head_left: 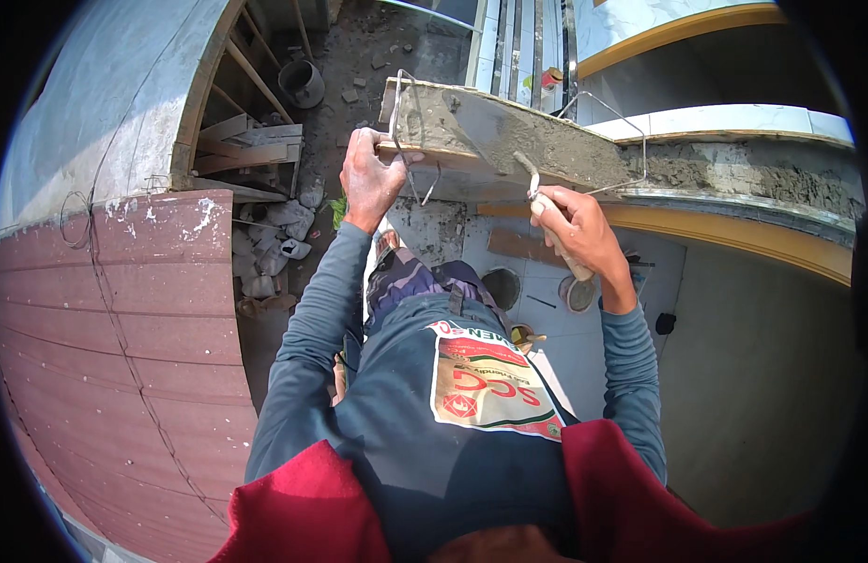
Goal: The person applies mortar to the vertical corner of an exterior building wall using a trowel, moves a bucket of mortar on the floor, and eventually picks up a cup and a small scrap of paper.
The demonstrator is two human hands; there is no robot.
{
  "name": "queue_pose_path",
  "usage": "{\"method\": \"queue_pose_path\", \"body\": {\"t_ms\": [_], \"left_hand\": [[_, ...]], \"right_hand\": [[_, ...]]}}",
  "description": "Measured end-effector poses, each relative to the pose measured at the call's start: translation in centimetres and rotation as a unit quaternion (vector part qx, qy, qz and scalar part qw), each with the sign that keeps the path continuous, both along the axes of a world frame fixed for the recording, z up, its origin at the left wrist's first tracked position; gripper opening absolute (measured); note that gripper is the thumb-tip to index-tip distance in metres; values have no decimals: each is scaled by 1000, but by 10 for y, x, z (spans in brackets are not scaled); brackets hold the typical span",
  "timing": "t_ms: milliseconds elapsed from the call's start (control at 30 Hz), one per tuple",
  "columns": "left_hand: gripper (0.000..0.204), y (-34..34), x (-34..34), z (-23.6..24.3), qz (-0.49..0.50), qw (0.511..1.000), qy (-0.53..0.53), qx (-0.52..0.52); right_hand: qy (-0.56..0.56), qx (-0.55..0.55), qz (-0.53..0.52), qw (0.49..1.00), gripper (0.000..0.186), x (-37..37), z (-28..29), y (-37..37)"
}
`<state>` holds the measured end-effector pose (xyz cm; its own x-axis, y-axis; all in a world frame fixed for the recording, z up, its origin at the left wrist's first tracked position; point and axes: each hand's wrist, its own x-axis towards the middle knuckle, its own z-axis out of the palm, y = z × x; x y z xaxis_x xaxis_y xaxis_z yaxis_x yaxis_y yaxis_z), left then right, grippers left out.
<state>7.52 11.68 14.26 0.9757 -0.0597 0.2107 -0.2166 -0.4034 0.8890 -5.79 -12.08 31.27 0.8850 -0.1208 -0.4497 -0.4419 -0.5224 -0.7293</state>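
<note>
My left hand [371, 181] grips the left end of a wooden board [457, 153] along a narrow raised ledge, beside a bent metal rod clamp [397, 108]. Wet grey mortar [589, 155] lies along the top behind the board. My right hand [570, 225] is closed on the handle of a trowel [573, 260], its bent neck reaching up to a mortar-smeared blade [490, 129] on the mortar. A second bent rod clamp [644, 155] spans the ledge to the right of the trowel.
A rusty-red corrugated sheet [115, 319] covers the left side. Beyond it are wooden offcuts [246, 159], a bucket [301, 86] and rubble. A yellow-edged opening [753, 239] runs below the ledge at right. Round containers [579, 293] stand on the tiled floor below. Metal bars [514, 52] lie behind.
</note>
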Motion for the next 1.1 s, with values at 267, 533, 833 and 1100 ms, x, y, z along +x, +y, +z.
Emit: {"method": "queue_pose_path", "body": {"t_ms": [267,533,833,1100], "left_hand": [[40,-1,2,-9,3,1000,-23,0],[24,4,1,6,-7,1000,14,14],[47,1,1,7,-1,1000,4,0],[49,2,2,11,-12,1000,-1,-3]], "right_hand": [[-322,-349,140,869,39,-25,-103,40],[-312,-401,147,849,44,-53,-113,30],[-56,22,20,998,32,-12,-6,15],[193,200,38,960,35,54,-8,-47]]}}
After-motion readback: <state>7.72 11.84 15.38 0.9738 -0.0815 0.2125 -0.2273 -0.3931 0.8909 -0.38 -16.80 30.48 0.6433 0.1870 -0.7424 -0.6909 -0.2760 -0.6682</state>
